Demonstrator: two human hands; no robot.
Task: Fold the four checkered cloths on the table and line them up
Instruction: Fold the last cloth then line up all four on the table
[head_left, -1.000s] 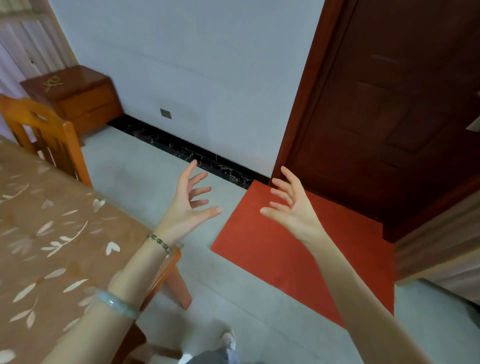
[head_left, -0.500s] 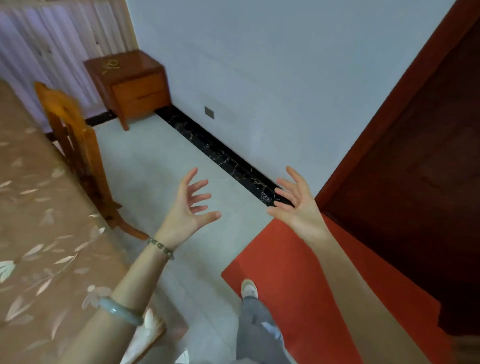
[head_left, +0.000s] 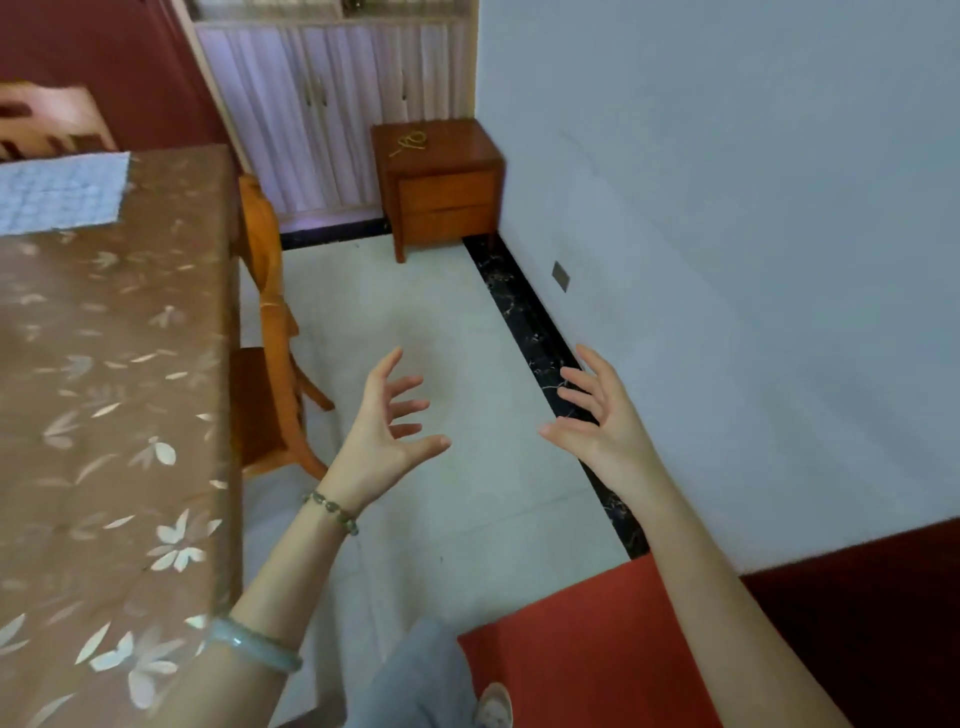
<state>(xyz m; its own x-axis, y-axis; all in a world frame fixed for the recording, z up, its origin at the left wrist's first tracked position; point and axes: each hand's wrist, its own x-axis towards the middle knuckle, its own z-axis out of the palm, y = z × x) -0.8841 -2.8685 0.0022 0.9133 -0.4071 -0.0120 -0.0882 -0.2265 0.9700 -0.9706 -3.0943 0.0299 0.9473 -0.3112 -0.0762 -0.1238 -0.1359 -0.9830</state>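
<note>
She's swung round toward the table (head_left: 119, 395) now, and a checkered cloth (head_left: 60, 192) shows at its far end. Left hand (head_left: 384, 436) and right hand (head_left: 597, 421) float over the floor, fingers spread, holding nothing. Soft, light stuff, I'd say: pinch the corners.

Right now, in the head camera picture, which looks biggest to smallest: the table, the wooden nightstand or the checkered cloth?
1. Table, by far, also nearest.
2. Wooden nightstand.
3. Checkered cloth, but the picture edge cuts it off, so second and third are unsure.
</note>
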